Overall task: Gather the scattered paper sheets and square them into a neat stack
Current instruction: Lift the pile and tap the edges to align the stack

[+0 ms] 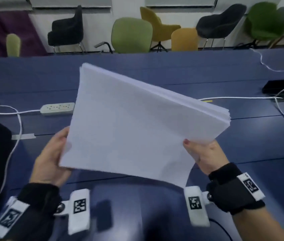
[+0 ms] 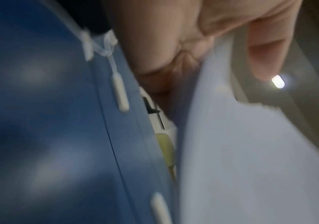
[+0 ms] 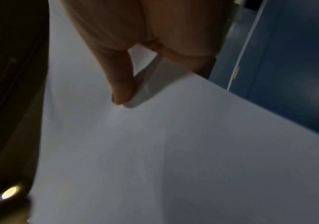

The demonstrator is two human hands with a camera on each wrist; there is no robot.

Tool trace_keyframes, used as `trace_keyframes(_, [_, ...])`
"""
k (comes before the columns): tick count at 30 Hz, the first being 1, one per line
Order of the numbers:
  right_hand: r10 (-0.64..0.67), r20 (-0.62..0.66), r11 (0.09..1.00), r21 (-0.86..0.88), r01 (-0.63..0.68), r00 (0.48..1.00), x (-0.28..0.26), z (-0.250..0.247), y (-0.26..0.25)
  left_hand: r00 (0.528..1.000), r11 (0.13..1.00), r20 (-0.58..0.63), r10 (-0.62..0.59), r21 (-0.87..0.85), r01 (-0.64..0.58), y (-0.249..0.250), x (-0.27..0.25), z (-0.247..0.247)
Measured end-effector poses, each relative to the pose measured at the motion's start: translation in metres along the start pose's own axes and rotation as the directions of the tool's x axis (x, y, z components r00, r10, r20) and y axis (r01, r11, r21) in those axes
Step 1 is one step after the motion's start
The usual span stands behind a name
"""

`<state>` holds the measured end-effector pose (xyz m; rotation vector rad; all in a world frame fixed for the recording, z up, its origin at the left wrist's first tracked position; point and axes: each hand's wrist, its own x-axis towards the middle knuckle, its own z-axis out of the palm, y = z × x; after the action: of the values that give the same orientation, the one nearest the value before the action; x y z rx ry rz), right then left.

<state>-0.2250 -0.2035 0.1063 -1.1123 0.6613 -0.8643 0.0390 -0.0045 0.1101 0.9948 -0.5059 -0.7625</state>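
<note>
- Left hand (image 1: 50, 157) and right hand (image 1: 202, 155) each pinch a near corner of the paper stack (image 1: 129, 122).
- Stack tilts above the desk (image 1: 207, 70), likely for tapping edges square.

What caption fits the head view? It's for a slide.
Both hands, left hand and right hand, hold a tilted paper stack above the blue table.

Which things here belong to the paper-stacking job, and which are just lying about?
Job:
- paper stack, held above the table
- left hand, gripping its left edge
- right hand, gripping its right edge

Lying about:
- power strip
- white cables
- chairs
- table
</note>
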Motion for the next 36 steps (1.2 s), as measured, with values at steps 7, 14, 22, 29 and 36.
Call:
trace_keyframes(7, [-0.033,0.103,0.939,-0.338,0.066,0.994,0.034,0.007,0.001,0.99,0.767,-0.05,0.13,0.639,-0.068,-0.023,0.026,-0.003])
trace_keyframes(14, [0.049,-0.09,0.91,-0.406,-0.081,0.995,0.028,-0.005,0.06,0.985,0.775,-0.167,0.043,0.628,0.073,-0.071,0.025,-0.009])
trace_keyframes(22, [-0.005,-0.172,0.915,-0.398,-0.065,0.985,0.033,-0.006,0.061,0.965,0.779,-0.229,0.13,0.626,0.043,-0.071,0.028,0.001])
trace_keyframes(29, [0.032,-0.116,0.9,-0.429,-0.079,0.993,0.029,-0.003,0.059,0.981,0.805,-0.191,0.036,0.587,0.084,-0.077,0.023,-0.006])
trace_keyframes(36, [-0.085,-0.315,0.991,-0.127,0.047,0.945,0.045,0.023,0.019,0.911,0.934,-0.38,0.159,0.357,-0.014,-0.033,0.043,0.025])
